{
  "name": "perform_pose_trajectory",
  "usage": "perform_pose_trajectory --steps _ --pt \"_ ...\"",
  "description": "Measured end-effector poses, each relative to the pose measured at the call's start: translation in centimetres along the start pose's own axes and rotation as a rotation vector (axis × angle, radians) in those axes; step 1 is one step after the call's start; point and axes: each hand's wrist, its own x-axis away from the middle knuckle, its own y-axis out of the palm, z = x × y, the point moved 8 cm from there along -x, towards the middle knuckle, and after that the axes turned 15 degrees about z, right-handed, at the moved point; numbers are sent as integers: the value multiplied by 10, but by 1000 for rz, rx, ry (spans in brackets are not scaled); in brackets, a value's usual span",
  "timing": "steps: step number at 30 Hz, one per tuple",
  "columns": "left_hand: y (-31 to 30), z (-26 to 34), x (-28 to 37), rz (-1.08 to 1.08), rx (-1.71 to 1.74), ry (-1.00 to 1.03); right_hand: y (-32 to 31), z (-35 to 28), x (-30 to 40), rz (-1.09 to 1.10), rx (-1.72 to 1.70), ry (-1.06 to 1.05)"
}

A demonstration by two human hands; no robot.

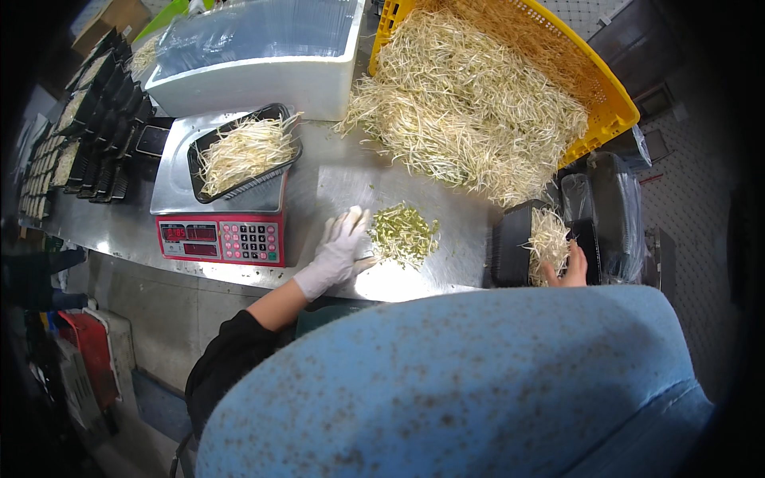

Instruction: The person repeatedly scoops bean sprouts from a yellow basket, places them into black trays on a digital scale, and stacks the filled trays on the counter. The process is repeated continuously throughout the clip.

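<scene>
My left hand (340, 251), in a white glove, lies palm down on the steel table (334, 179) with its fingers apart. Just right of it is a small heap of green hulls and short sprouts (406, 233). At the right, my bare right hand (568, 269) touches a bunch of bean sprouts (547, 236) at some black plastic trays (511, 245); whether it grips them cannot be told. Blue spotted fabric (442, 370) hides the right wrist and arm. A black tray of bean sprouts (248, 152) rests tilted on a red digital scale (221, 239) with lit displays.
A large mound of bean sprouts (472, 101) spills from a tipped yellow plastic crate (588, 66). Behind the scale stands a white foam box (257, 83) with clear plastic film. Filled black trays (77, 125) are stacked at left. Wrapped trays (618, 215) stand far right.
</scene>
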Motion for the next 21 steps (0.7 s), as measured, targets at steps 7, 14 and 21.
perform_pose_trajectory --steps 7,14,21 --pt "3 16 43 -108 -79 171 92 -111 79 -108 -849 -33" --pt "37 15 -40 -98 -298 -5 219 -221 70 -340 -1230 91" --pt "120 103 8 -250 451 135 178 -170 109 -431 -1073 115"
